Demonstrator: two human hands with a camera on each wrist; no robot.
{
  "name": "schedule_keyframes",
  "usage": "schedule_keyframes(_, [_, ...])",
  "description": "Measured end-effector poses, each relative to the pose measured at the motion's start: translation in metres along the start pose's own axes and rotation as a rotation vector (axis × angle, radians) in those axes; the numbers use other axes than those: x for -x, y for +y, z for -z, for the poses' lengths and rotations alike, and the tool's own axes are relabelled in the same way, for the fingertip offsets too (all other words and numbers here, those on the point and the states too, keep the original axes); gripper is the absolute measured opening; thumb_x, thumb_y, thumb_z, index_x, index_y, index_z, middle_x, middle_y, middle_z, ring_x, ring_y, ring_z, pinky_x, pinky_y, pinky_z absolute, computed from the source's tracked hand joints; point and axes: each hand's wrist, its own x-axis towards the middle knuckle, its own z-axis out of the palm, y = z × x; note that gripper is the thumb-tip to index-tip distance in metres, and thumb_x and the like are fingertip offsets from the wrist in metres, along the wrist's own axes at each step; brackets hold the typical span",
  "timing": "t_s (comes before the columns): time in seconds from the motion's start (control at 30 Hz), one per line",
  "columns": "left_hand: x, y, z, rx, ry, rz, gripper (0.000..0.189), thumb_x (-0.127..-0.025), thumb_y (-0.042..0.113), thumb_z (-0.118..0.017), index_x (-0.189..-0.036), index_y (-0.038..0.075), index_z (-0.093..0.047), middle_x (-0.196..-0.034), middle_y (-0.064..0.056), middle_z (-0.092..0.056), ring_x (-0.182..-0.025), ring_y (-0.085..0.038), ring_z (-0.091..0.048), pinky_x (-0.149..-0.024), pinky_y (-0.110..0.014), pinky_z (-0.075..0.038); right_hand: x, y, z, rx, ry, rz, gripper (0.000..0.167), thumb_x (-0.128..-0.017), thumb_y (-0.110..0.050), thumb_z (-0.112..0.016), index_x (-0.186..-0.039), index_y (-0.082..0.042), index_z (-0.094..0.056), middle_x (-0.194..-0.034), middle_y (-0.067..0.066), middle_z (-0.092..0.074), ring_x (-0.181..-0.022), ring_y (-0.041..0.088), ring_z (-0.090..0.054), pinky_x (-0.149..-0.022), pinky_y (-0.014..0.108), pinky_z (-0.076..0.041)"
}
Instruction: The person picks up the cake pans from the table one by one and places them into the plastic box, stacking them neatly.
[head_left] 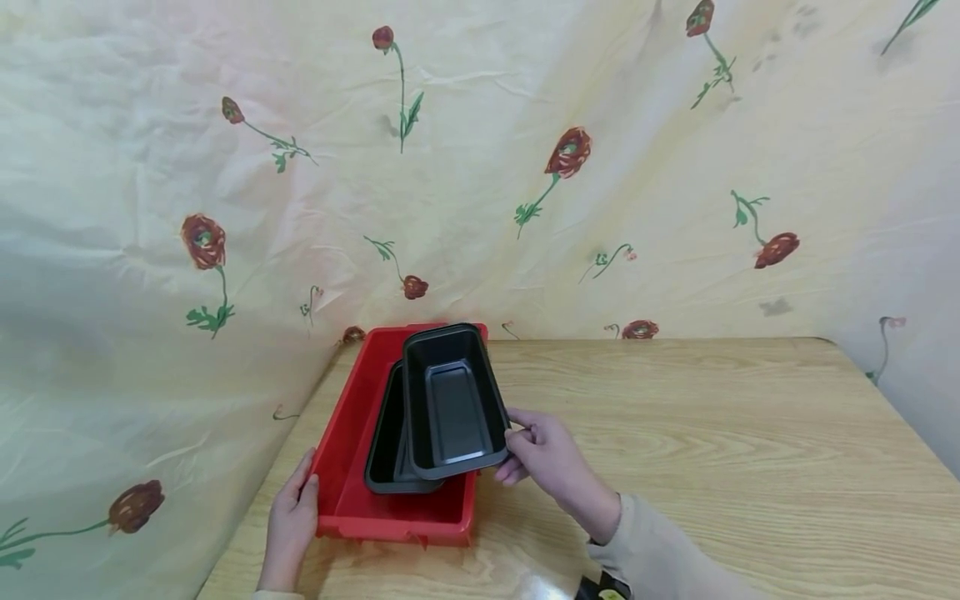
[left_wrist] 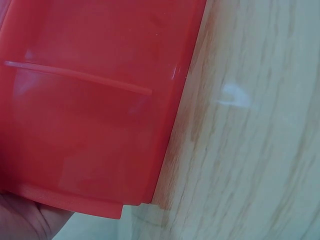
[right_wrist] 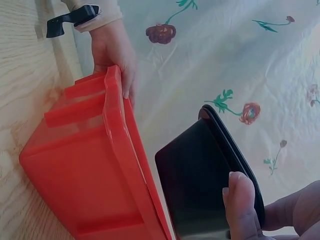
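A black loaf pan (head_left: 456,408) is held tilted over the right side of a red plastic bin (head_left: 352,508). My right hand (head_left: 551,458) pinches its rim at the near right corner, thumb on top and fingers beneath. Inside the bin lies a second black loaf pan (head_left: 386,450), partly covered by the first. My left hand (head_left: 291,517) grips the bin's left rim near the front corner. In the right wrist view the held loaf pan (right_wrist: 195,175) shows its outer side, next to the bin's wall (right_wrist: 90,175).
The bin stands on a wood-grain table (head_left: 675,450), at its left part. A flowered cloth (head_left: 480,167) hangs behind the table and along its left side. A black wrist strap device (head_left: 603,588) shows at the right sleeve.
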Motion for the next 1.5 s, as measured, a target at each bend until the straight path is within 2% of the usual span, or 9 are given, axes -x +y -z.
schedule_keyframes(0.3, [0.000, 0.000, 0.000, 0.005, 0.001, 0.009, 0.051, -0.106, 0.013, -0.035, -0.156, 0.015, -0.023, -0.159, -0.017, -0.022, -0.142, -0.041, -0.025, -0.109, -0.055, -0.032, -0.008, 0.005, -0.014, -0.018, 0.020, -0.011, 0.043, -0.098, 0.004, -0.044, -0.139, 0.016, -0.040, -0.079, 0.021, -0.070, -0.057, 0.023, -0.067, -0.057, 0.034, -0.059])
schedule_keyframes(0.5, [0.001, 0.001, -0.001, 0.020, -0.001, 0.022, 0.051, -0.106, 0.014, -0.034, -0.156, 0.015, -0.022, -0.159, -0.017, -0.022, -0.142, -0.041, -0.025, -0.108, -0.055, -0.033, -0.013, 0.009, -0.024, -0.031, 0.025, -0.027, 0.046, -0.098, 0.003, -0.043, -0.142, 0.016, -0.035, -0.076, 0.019, -0.069, -0.056, 0.022, -0.067, -0.057, 0.035, -0.059])
schedule_keyframes(0.73, [0.002, 0.002, -0.001, 0.017, 0.001, 0.026, 0.050, -0.107, 0.016, -0.033, -0.156, 0.016, -0.022, -0.159, -0.017, -0.021, -0.141, -0.042, -0.026, -0.107, -0.056, -0.034, -0.020, 0.011, -0.034, -0.031, 0.017, -0.021, 0.045, -0.099, 0.003, -0.044, -0.142, 0.013, -0.037, -0.076, 0.019, -0.069, -0.056, 0.023, -0.067, -0.058, 0.036, -0.059])
schedule_keyframes(0.97, [0.002, 0.001, -0.001, 0.013, 0.012, 0.008, 0.050, -0.106, 0.014, -0.034, -0.155, 0.013, -0.025, -0.159, -0.018, -0.022, -0.142, -0.042, -0.025, -0.108, -0.056, -0.033, -0.024, 0.015, -0.042, -0.035, 0.020, -0.037, 0.048, -0.099, 0.003, -0.046, -0.144, 0.014, -0.033, -0.073, 0.016, -0.067, -0.056, 0.024, -0.068, -0.058, 0.035, -0.059])
schedule_keyframes(1.23, [0.002, 0.000, -0.001, 0.014, 0.013, -0.001, 0.049, -0.106, 0.012, -0.034, -0.154, 0.010, -0.027, -0.158, -0.017, -0.024, -0.142, -0.040, -0.025, -0.110, -0.055, -0.031, -0.028, 0.018, -0.048, -0.037, 0.029, -0.042, 0.048, -0.099, 0.002, -0.047, -0.143, 0.015, -0.032, -0.078, 0.018, -0.069, -0.057, 0.027, -0.068, -0.057, 0.037, -0.059])
schedule_keyframes(1.5, [0.001, 0.000, -0.001, 0.012, 0.017, 0.010, 0.049, -0.106, 0.011, -0.034, -0.154, 0.010, -0.026, -0.159, -0.016, -0.023, -0.143, -0.039, -0.024, -0.110, -0.054, -0.030, -0.034, 0.023, -0.054, -0.026, 0.043, -0.054, 0.043, -0.099, -0.001, -0.050, -0.140, 0.010, -0.042, -0.088, 0.021, -0.070, -0.060, 0.025, -0.069, -0.060, 0.034, -0.059])
